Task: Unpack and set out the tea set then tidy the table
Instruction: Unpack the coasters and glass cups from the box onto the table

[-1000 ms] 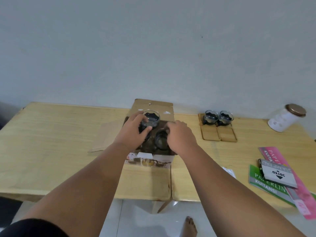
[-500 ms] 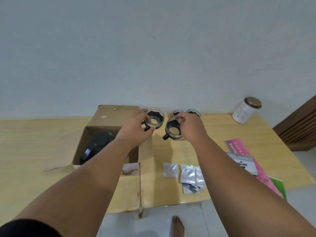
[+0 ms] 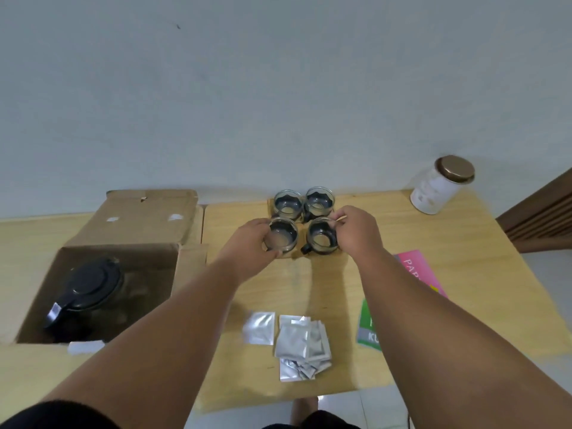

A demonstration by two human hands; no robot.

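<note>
1. Head view: your left hand (image 3: 247, 247) grips a glass cup (image 3: 282, 235), fingers curled round its left wall and the thumb at its near rim. The cup sits low over the wooden table (image 3: 464, 258), at about 12 o'clock from you; whether its base touches the surface cannot be told.
2. Your right hand (image 3: 356, 233) holds a second glass cup (image 3: 322, 236) by its right rim, fingertips pinched close. Its dark handle points toward 7 o'clock.
3. The two held cups are side by side, just apart. Directly behind them, at 12 o'clock, stand two more cups (image 3: 303, 203), touching or nearly so, upright, each with a dark band at the lower half.
4. The four cups form a two-by-two block. Anything under them is hidden by your hands and the cups.
5. An open cardboard box (image 3: 145, 230) lies at 10 o'clock from the cups, flaps spread. A dark teapot (image 3: 86, 289) with a black lid sits inside, in the left half.
6. Silver sachets (image 3: 297, 342) lie in a loose overlapping pile at 6 o'clock from the cups, near the table's front edge; one lies just to the left of the pile.
7. A white canister (image 3: 436, 190) with a brown lid stands at 2 o'clock, well apart from the cups.
8. A pink booklet (image 3: 418, 267) and a green booklet (image 3: 368, 329) lie at 4 o'clock, partly covered by your right forearm.
</note>
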